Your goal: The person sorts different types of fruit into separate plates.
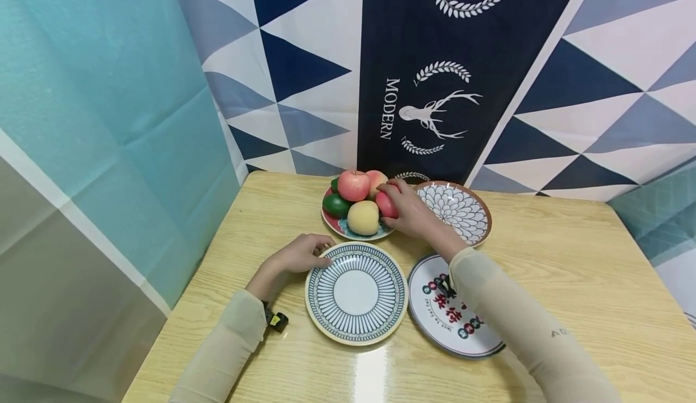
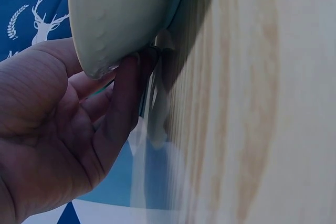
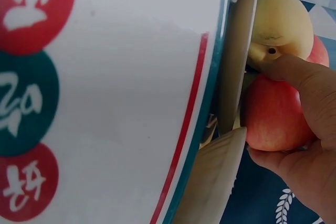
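Observation:
My right hand point(image 1: 406, 209) grips a red apple point(image 3: 275, 114), thumb on one side and fingers on the other, at the right side of a fruit-laden plate point(image 1: 344, 229). Beside that apple on the plate lie a pale yellow fruit point(image 1: 363, 218), another red apple point(image 1: 353, 185), a peach-coloured fruit point(image 1: 376, 179) and dark green fruit point(image 1: 336, 205). My left hand point(image 1: 301, 254) pinches the upper left rim of a blue-and-white striped plate point(image 1: 356, 292). In the left wrist view, its fingers point(image 2: 123, 90) reach under the plate's edge.
Right of the striped plate is a white plate with red characters point(image 1: 429, 309), partly covered by my right forearm. A brown-rimmed petal-patterned plate point(image 1: 454, 209) sits behind it. The wooden table point(image 1: 576, 258) ends against a patterned cloth backdrop point(image 1: 310, 77).

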`<state>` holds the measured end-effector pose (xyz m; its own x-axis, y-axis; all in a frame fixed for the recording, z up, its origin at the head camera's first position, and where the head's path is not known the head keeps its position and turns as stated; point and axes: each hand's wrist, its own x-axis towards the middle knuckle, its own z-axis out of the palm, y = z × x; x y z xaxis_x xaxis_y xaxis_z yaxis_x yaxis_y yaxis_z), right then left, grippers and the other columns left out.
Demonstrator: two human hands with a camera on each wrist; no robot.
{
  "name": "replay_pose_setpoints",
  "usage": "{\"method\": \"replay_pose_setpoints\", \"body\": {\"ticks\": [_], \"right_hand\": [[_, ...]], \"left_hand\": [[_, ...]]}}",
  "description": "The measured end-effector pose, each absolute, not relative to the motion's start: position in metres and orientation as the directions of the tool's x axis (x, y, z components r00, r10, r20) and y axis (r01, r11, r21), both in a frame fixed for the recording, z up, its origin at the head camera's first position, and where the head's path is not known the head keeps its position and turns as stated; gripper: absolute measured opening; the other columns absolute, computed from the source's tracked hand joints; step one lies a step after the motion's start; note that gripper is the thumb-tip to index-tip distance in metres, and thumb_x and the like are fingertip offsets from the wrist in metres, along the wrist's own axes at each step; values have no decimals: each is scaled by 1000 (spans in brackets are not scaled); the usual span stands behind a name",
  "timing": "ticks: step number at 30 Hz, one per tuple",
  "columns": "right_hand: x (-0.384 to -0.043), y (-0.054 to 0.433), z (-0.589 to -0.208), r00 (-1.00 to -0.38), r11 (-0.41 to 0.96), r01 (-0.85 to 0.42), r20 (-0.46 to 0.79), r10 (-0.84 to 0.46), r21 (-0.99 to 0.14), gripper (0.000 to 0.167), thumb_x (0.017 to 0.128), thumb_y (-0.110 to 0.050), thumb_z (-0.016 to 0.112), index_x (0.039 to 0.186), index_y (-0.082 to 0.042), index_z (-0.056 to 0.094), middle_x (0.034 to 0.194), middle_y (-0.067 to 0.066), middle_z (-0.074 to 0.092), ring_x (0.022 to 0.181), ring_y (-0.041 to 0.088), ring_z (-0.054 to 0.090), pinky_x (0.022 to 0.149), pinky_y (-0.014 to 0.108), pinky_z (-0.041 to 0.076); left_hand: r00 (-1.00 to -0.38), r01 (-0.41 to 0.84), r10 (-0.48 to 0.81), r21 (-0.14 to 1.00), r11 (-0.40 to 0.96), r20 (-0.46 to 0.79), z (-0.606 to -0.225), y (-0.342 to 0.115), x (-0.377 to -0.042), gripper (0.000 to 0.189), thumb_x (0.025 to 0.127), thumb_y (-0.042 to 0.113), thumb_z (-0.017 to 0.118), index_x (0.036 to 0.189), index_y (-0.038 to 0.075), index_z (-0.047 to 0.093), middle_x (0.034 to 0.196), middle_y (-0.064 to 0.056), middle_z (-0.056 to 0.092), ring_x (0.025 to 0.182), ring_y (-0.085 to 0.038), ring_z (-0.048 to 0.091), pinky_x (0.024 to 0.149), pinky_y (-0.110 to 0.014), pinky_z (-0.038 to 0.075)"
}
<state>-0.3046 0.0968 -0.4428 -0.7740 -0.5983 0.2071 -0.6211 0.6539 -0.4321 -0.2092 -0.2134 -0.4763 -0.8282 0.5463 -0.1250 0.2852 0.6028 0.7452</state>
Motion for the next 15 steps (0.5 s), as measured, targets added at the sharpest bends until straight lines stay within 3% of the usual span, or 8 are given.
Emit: {"method": "replay_pose_setpoints", "body": {"ticks": [15], "right_hand": [[-291,110,-428,-802,663,-595,277,-529,-454,76,81,-11,89,148,-8,55,152,22,43,130,42,52,108,59,46]], "left_hand": [[-832,270,537,743,612,-140,-475,-212,-209,20,96,8,76,115,13,74,89,4,67,82,-13,56,77,-31,46]]}}
